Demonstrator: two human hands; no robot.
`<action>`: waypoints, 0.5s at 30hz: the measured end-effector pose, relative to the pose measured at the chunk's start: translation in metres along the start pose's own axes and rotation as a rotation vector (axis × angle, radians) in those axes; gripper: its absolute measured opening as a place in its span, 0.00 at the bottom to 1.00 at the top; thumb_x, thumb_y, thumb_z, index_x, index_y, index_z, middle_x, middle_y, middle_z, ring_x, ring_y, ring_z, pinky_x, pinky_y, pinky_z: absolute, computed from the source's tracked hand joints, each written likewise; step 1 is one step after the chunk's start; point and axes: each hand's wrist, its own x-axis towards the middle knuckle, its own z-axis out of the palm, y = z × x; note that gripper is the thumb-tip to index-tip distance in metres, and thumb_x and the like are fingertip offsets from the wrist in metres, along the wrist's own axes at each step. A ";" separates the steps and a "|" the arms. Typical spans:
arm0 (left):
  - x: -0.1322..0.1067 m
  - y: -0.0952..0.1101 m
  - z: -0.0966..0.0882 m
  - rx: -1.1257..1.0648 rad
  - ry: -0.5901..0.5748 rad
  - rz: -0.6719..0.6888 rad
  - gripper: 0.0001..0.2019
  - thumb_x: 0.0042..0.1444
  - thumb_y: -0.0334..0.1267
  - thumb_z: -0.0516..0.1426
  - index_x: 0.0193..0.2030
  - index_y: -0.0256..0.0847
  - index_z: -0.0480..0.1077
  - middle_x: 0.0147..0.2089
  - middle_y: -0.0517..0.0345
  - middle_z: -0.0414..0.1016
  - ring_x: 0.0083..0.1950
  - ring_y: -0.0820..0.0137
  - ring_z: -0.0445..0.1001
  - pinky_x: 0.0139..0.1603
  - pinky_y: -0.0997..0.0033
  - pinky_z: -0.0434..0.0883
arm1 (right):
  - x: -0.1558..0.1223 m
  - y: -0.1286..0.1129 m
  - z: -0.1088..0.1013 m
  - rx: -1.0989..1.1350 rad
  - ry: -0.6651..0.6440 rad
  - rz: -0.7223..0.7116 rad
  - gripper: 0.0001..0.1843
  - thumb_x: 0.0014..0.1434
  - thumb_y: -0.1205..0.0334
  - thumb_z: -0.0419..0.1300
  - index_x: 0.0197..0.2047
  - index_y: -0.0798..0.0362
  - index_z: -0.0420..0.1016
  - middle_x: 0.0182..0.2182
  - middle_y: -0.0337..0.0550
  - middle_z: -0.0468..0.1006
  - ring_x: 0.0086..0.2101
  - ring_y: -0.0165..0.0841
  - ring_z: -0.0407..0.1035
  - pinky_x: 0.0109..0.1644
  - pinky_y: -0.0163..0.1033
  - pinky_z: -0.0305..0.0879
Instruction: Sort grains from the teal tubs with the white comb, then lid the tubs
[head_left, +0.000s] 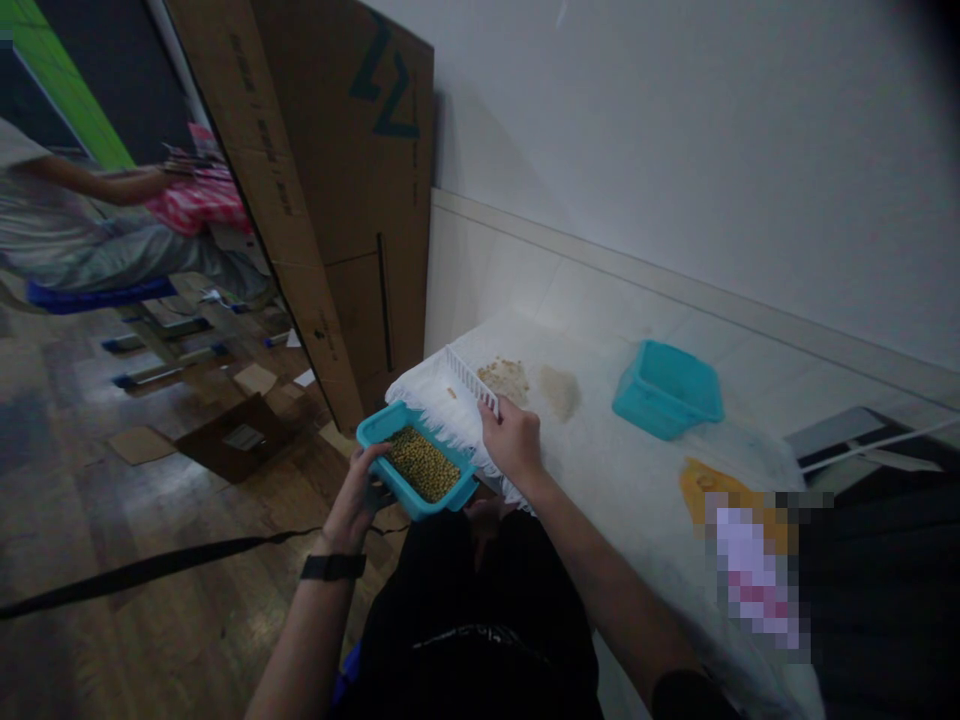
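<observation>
We're at a white-covered table point(585, 490) against a pale wall point(675, 150); cardboard box point(360, 190) standing to the left, wood floor point(172, 600) below, a seated person point(67, 200) beyond. Teal bin point(381, 422) of beans point(421, 462) is just off the table's near-left edge, above our lap, long axis running far-left to near-right. White slotted strip point(469, 377) points far-left, roughly parallel, over the cloth. Our hands are apart: left hand point(357, 497) clamped on the bin's side, thumb over rim; right hand point(513, 441) gripping the strip's near end.
</observation>
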 end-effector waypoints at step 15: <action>0.000 0.007 0.003 -0.011 0.026 -0.022 0.30 0.47 0.50 0.77 0.55 0.47 0.78 0.45 0.53 0.82 0.40 0.56 0.82 0.40 0.56 0.80 | -0.034 0.018 0.005 0.190 -0.030 -0.187 0.14 0.78 0.64 0.68 0.57 0.44 0.96 0.48 0.46 0.98 0.42 0.42 0.93 0.47 0.37 0.83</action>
